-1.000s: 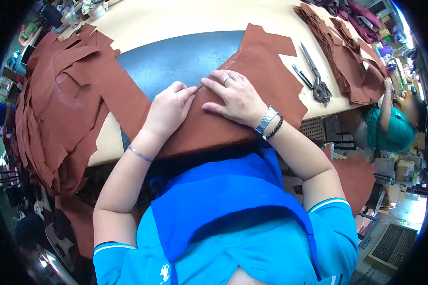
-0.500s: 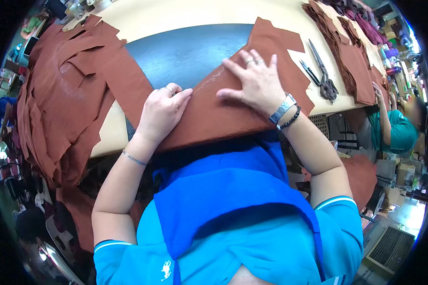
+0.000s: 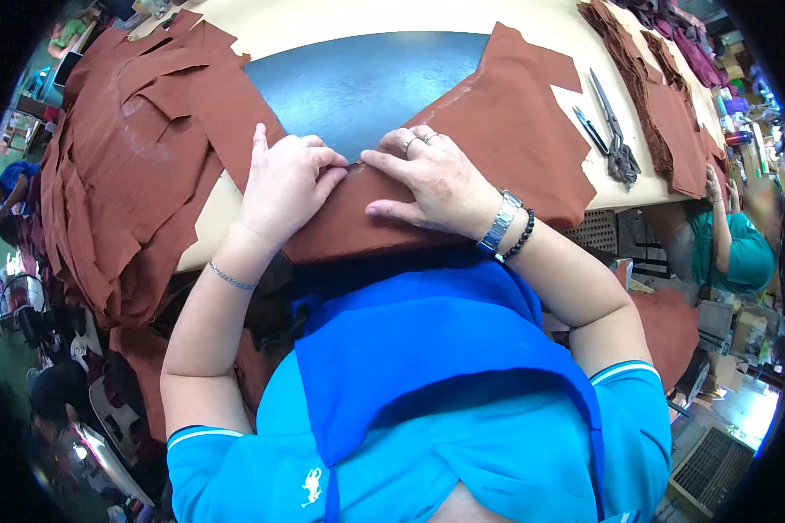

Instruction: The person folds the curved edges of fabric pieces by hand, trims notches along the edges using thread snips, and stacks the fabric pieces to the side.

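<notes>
A reddish-brown leather-like piece (image 3: 519, 122) lies across a dark board (image 3: 366, 91) and reaches the table's front edge. A pale line runs along its upper slanted edge. My left hand (image 3: 290, 185) pinches that edge between thumb and index finger. Close by, my right hand (image 3: 438, 181) touches the same edge with its index fingertip, its thumb held apart over the piece and its other fingers bent. The two sets of fingertips nearly meet. Whatever lies under my left palm is hidden.
A heap of brown pieces (image 3: 131, 174) covers the left side. Scissors (image 3: 617, 148) and a slim dark tool (image 3: 591, 131) lie to the right on the pale table (image 3: 323, 24). Further right, more brown pieces (image 3: 663, 131) lie before a person in a green shirt (image 3: 737, 248).
My right hand has moved left and down from the middle of the piece to its edge beside my left hand. The left hand keeps pinching, its little finger now raised.
</notes>
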The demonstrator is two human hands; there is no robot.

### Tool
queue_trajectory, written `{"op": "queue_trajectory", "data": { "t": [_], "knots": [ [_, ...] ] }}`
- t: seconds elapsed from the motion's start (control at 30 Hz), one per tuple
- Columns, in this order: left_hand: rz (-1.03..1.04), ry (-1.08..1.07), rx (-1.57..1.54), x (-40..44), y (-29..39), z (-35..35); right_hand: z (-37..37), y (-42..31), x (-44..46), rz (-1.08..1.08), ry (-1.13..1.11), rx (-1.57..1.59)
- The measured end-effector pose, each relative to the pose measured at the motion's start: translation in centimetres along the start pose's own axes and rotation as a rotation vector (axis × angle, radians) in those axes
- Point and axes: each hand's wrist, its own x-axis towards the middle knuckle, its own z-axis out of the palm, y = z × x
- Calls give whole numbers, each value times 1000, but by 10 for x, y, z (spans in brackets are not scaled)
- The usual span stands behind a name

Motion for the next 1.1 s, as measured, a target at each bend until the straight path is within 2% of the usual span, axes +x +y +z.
{"op": "queue_trajectory", "data": {
  "t": [0.13,0.33,0.43,0.7,0.83,1.1],
  "knots": [
    [163,-30,9,-1,-18,-5,1,-2,-1,-29,11,-24],
    [384,74,165,-4,-41,3,-7,-8,5,-21,-60,-26],
    [385,113,241,-7,-45,2,-6,-8,6,-21,-92,-48],
    [372,181,155,-12,-62,8,-12,-15,13,-10,-181,-108],
    [362,203,139,-14,-68,10,-5,-17,15,-25,-141,-140],
    [359,252,237,-17,-64,10,-2,-35,27,34,-216,-206]
  ]
}}
